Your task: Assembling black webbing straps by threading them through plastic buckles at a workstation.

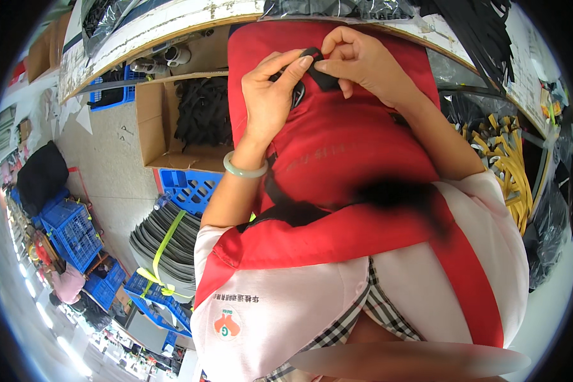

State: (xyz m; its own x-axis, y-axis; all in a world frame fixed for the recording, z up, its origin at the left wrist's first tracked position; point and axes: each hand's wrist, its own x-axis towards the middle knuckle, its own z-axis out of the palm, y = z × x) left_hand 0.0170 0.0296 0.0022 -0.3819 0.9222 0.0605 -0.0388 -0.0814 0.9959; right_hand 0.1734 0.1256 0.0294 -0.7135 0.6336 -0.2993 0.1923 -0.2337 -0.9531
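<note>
Above the lap of my red apron (356,134), both hands work on a small piece of black strap (325,78). My left hand (267,92), with a pale bangle (245,167) on its wrist, pinches the strap's upper left part between thumb and fingers. A dark buckle-like part (297,94) with a light edge shows just beneath those fingers. From the right, my right hand (366,67) is closed, thumb and forefinger pressed on the strap's other side. The fingers partly cover the strap, so its full shape is hidden.
A worktable edge (165,44) curves along the far side. At left stands a cardboard box (149,121) of black straps, near blue crates (191,188) and a bundle of grey strips (165,245). Yellow straps (512,172) hang at right. A person (69,280) is far left.
</note>
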